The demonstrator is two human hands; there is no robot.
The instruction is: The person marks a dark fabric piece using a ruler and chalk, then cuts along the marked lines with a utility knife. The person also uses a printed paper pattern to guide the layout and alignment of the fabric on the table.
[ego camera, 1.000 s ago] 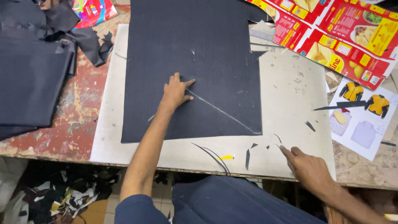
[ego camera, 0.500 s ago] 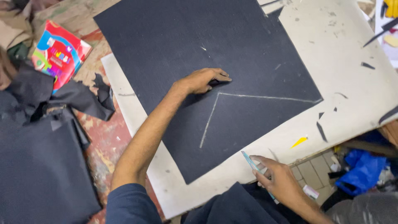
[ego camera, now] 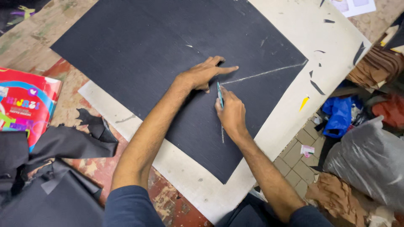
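A large dark sheet of material lies flat on a white cutting board. Two chalk lines meet in a corner on it. My left hand presses flat on the sheet, index finger pointing right beside that corner. My right hand grips a thin blue-handled blade, its tip down on the sheet at the corner, just under my left fingers.
Dark offcuts are piled on the worn table at the left, beside a colourful red package. Small scraps, one yellow, lie on the board's right side. Bags and blue plastic sit on the tiled floor at right.
My right hand has come up from the board's near edge onto the sheet and set the blade at the chalk corner. The view has shifted; my left hand stays pressed there.
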